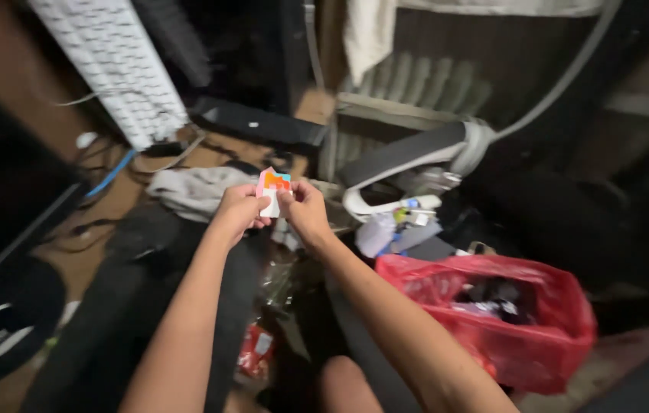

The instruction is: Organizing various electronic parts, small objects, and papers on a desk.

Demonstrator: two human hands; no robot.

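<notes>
Both my hands hold one small block toy [272, 188] out in front of me; it is pink, orange and white, built of little bricks. My left hand [238, 210] grips its left and lower side with curled fingers. My right hand [303, 210] pinches its right side. My two forearms run down to the bottom of the view, and my knee [344, 382] shows between them. The toy's underside is hidden by my fingers.
A white keyboard [114, 65] leans at the upper left above tangled cables [110, 172]. A grey cloth [194, 190] lies behind the toy. A chair armrest [409, 157] is at centre right. A red plastic bag [508, 313] with dark contents sits at the lower right.
</notes>
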